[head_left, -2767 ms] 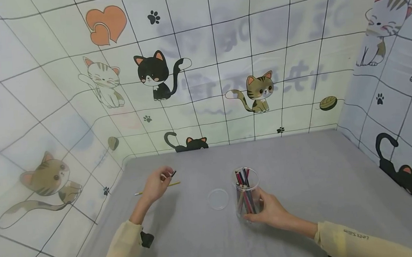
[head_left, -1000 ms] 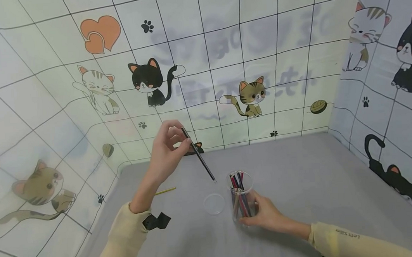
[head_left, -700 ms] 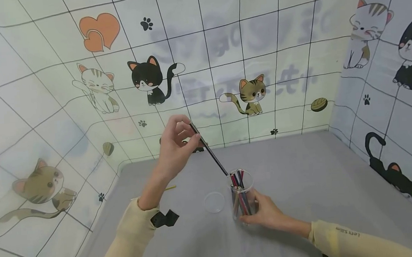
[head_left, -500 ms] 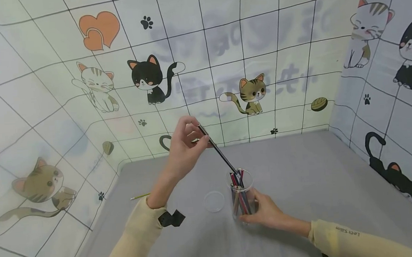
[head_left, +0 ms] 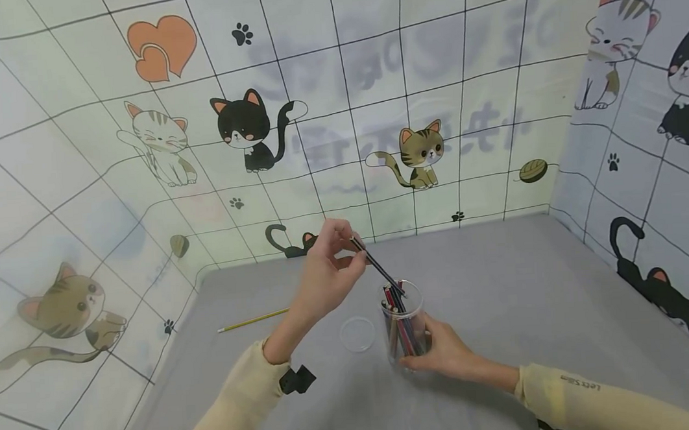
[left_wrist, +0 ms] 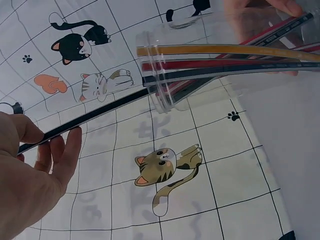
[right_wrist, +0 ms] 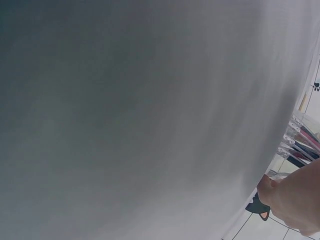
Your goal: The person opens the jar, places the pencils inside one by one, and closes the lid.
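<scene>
My left hand [head_left: 331, 267] pinches a black pencil [head_left: 376, 264] near its upper end. The pencil slants down to the right, its lower end inside the mouth of a clear jar [head_left: 420, 325]. Several pencils [head_left: 402, 332], dark, red and yellowish, stand in that jar. My right hand [head_left: 448, 349] grips the jar low on its right side. In the left wrist view the black pencil [left_wrist: 110, 106] reaches from the fingertips to the jar's rim [left_wrist: 162, 105]. The right wrist view catches only part of my right hand [right_wrist: 292, 200] beside the jar's base, at the edge.
A yellow pencil [head_left: 253, 320] lies on the grey tabletop [head_left: 500, 278], left of the jar. Between them is a round clear lid [head_left: 357, 334], flat on the table. Cloth walls [head_left: 327, 112] with cat prints enclose the table at the back and sides.
My left hand has lifted the black pencil from the left of the table, carried it right, and lowered its end into the jar's mouth. The right hand keeps its grip on the jar.
</scene>
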